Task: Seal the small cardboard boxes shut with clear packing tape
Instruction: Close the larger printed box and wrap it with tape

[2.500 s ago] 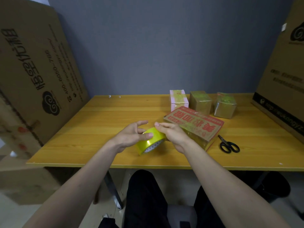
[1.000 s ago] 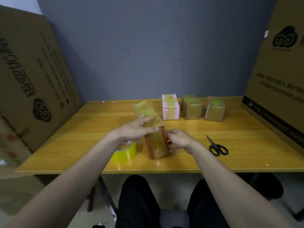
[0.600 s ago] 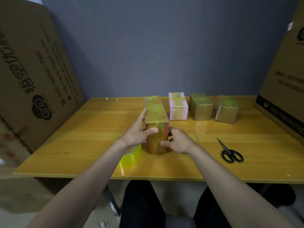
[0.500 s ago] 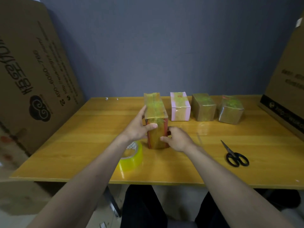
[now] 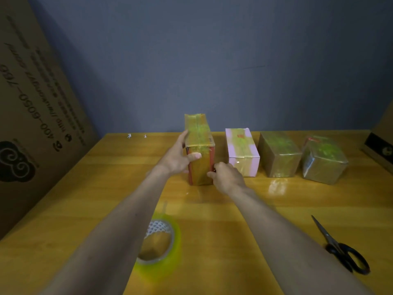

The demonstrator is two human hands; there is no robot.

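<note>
A tall red box wrapped in tape stands on edge at the back of the wooden table, at the left end of a row. My left hand grips its left side, thumb across the near face. My right hand holds its lower right edge with curled fingers. To the right stand a pink box and two brown taped boxes. The roll of yellowish clear tape lies flat near the front, partly under my left forearm.
Black scissors lie at the front right of the table. A big cardboard sheet leans at the left, another cardboard box stands at the right edge. A grey wall closes the back.
The tape roll was set down on the table. Both hands stood the red box on edge and slid it back into line beside the pink box.
</note>
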